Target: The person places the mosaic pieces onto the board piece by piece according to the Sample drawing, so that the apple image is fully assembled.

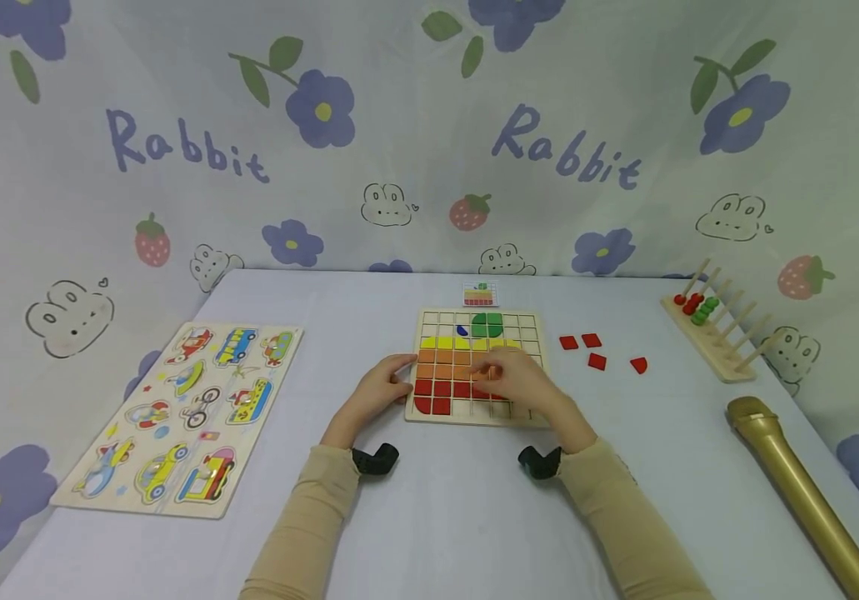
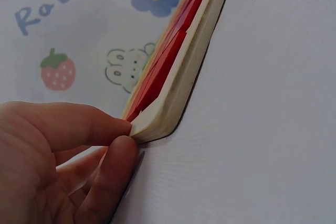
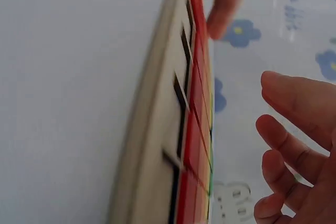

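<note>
A wooden grid board (image 1: 481, 421) lies before me, filled partly with red, orange, yellow, green and blue tiles. Two red tiles (image 1: 432, 406) sit at the left end of its lowest row, and bare cells follow to their right. My left hand (image 1: 373, 390) rests at the board's left edge; in the left wrist view its index fingertip and thumb (image 2: 118, 166) touch the corner. Over the right half of the board hovers my right hand (image 1: 522, 383), fingers loosely bent and apart. Nothing shows between those fingers (image 3: 283, 135) in the right wrist view.
Right of the board lie several loose red tiles (image 1: 597, 361), one of them rounded (image 1: 639, 365). A small pattern card (image 1: 480, 294) is behind the board. A vehicle puzzle (image 1: 117, 498) lies at left; a bead-peg rack (image 1: 736, 371) and a gold microphone (image 1: 804, 492) are at right.
</note>
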The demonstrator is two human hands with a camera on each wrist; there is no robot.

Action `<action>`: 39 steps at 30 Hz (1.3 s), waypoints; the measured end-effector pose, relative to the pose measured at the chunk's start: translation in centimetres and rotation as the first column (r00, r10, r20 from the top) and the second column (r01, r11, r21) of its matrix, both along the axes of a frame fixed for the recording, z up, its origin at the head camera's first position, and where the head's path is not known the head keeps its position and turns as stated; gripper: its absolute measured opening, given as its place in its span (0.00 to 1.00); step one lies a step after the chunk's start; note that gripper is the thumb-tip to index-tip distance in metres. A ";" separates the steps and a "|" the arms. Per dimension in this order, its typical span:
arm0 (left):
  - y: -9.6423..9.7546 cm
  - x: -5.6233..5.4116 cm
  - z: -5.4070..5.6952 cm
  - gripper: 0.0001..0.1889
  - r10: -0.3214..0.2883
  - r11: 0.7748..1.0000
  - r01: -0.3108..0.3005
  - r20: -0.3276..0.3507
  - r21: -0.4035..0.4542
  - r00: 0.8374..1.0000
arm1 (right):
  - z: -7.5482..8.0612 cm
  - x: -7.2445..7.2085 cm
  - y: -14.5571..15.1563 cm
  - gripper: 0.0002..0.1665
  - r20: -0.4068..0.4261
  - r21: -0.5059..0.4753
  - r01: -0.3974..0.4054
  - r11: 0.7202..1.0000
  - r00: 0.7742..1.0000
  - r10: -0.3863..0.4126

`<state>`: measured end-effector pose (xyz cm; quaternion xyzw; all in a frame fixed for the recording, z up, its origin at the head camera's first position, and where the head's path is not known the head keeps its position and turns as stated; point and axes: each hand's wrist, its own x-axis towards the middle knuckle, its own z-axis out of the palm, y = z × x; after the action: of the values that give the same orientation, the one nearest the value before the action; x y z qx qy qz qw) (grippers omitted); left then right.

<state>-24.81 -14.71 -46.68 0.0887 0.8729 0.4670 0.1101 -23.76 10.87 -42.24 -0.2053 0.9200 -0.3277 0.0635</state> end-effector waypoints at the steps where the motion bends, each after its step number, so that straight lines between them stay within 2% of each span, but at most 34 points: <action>1: 0.0 0.0 0.0 0.29 -0.001 1.000 0.001 0.000 0.001 1.000 | 0.1 -0.3 1.2 0.13 -0.021 -0.007 0.037 0.999 0.999 -0.038; 4: 0.0 0.1 0.1 0.28 -0.001 1.000 0.001 0.005 0.008 1.000 | 0.1 -1.0 5.2 0.15 -0.047 -0.042 0.160 0.986 0.986 -0.162; 7: 0.0 0.1 0.1 0.28 -0.003 1.000 0.003 0.008 0.010 1.000 | -0.2 -1.3 9.1 0.16 -0.032 -0.047 0.286 0.957 0.957 -0.288; 10: -0.1 0.2 0.1 0.28 -0.004 1.000 0.004 0.001 0.004 1.000 | -0.8 -1.4 12.3 0.19 -0.016 -0.033 0.368 0.929 0.929 -0.369; 15: -0.2 0.1 0.0 0.28 0.000 1.000 0.000 0.001 -0.006 1.000 | -1.6 -1.1 14.9 0.22 0.036 -0.032 0.435 0.900 0.900 -0.434; 19: -0.1 0.0 -0.1 0.28 0.008 1.000 -0.008 0.003 -0.014 1.000 | -2.0 -1.0 15.4 0.25 0.084 -0.041 0.457 0.889 0.888 -0.453; 22: 0.0 0.0 -0.1 0.28 0.011 1.000 -0.011 0.003 -0.014 1.000 | -2.3 -1.0 15.6 0.27 0.099 -0.013 0.468 0.884 0.880 -0.464; 26: 0.1 0.0 -0.1 0.28 0.011 1.000 -0.011 0.008 -0.013 1.000 | -2.7 -1.2 15.7 0.26 0.072 0.035 0.468 0.883 0.880 -0.470; 29: 0.1 0.0 -0.1 0.28 0.010 1.000 -0.009 0.011 -0.008 1.000 | -2.9 -1.3 15.6 0.26 0.066 0.022 0.467 0.884 0.882 -0.467; 34: 0.0 0.1 0.0 0.28 0.002 1.000 -0.002 0.014 0.001 1.000 | -2.2 -1.3 14.6 0.29 0.076 -0.117 0.438 0.891 0.899 -0.431; 39: 0.0 0.1 0.1 0.28 -0.002 1.000 0.002 0.010 -0.001 1.000 | -1.3 -1.5 11.9 0.28 0.027 -0.213 0.341 0.916 0.939 -0.343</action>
<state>-24.69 -14.68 -46.60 0.0874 0.8725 0.4668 0.1149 -25.23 22.75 -43.58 -0.0487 0.9012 -0.4300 -0.0222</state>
